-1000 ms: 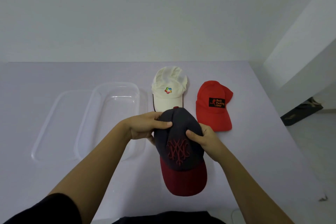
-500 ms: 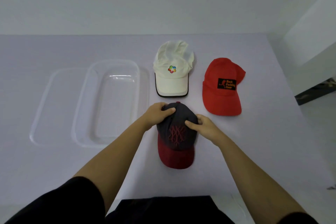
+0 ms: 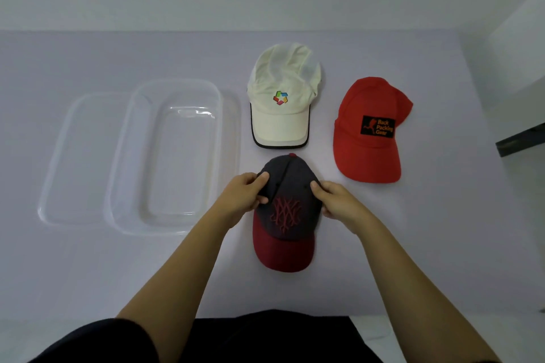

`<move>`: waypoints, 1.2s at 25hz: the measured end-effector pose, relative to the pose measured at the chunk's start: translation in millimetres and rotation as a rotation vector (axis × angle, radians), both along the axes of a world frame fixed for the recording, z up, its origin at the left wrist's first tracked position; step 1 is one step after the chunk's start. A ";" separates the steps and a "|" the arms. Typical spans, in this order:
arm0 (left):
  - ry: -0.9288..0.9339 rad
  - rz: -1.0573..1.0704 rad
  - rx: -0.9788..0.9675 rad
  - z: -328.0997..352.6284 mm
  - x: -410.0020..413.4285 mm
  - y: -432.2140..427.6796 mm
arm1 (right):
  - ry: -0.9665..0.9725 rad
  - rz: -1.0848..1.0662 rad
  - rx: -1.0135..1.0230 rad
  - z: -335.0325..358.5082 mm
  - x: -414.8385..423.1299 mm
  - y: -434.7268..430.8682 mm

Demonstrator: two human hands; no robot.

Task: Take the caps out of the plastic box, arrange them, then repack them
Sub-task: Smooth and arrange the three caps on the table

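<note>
Both hands, left hand (image 3: 241, 196) and right hand (image 3: 339, 202), are clasped on the dark cap (image 3: 287, 209); its crown should be smoothed flat and aligned below the white cap (image 3: 281, 103).

- Left hand (image 3: 242, 197): forearm reaching forward from lower left, fingers curled, thumb on top, pinching.
- Right hand (image 3: 339, 203): forearm reaching in from lower right, fingers curled, thumb pointing inward, gripping opposite the left.
</note>
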State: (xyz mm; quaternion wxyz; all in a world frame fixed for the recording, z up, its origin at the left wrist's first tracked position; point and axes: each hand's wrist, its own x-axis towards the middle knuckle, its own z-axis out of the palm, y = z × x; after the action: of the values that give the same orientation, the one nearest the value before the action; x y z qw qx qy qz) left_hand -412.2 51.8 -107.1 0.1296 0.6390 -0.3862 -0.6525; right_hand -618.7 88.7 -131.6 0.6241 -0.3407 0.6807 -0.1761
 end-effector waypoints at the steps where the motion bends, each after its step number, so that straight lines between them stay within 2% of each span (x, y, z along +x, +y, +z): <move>1: -0.004 0.030 -0.008 -1.9 -0.6 -0.9 | -0.012 -0.039 -0.023 -2.4 3.1 -0.2; 6: -0.157 0.114 -0.078 -3.8 -3.0 -5.7 | 0.055 -0.183 -0.193 -8.1 9.2 -2.5; 9: -0.005 0.176 -0.005 0.1 -11.5 -7.6 | 0.008 -0.236 -0.163 -6.5 9.4 -3.9; 12: 0.082 0.237 0.014 0.3 -9.8 -8.4 | 0.001 -0.184 -0.142 -4.9 2.1 -4.4; 14: 0.041 0.228 -0.003 -2.9 -5.0 -8.3 | 0.032 -0.147 -0.153 -3.1 -4.3 -7.0; 18: -0.118 0.127 -0.053 -4.3 -0.7 -7.7 | 0.217 -0.083 -0.223 -1.8 -5.6 -9.4; 19: -0.120 0.114 -0.038 -1.5 -0.8 -8.9 | 0.199 -0.071 -0.203 -1.4 -4.5 -9.0; 21: -0.043 0.131 0.017 4.7 -3.4 -10.9 | 0.044 -0.088 -0.112 1.5 -1.1 -8.1; 23: 0.034 0.209 0.045 7.6 -10.3 -10.3 | -0.125 -0.172 -0.032 6.5 3.9 -8.5; 24: 0.032 0.235 0.030 6.4 -13.3 -8.5 | -0.139 -0.203 -0.023 5.9 6.0 -9.4; 30: -0.244 0.194 -0.119 -5.9 -7.3 -3.0 | 0.199 -0.132 -0.130 -8.9 10.4 -13.2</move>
State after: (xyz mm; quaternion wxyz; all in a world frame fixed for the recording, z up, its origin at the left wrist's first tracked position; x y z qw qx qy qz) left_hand -419.5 48.8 -113.0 0.1818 0.7389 -0.3734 -0.5306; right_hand -608.3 75.5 -140.5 0.5172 -0.3508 0.7473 -0.2260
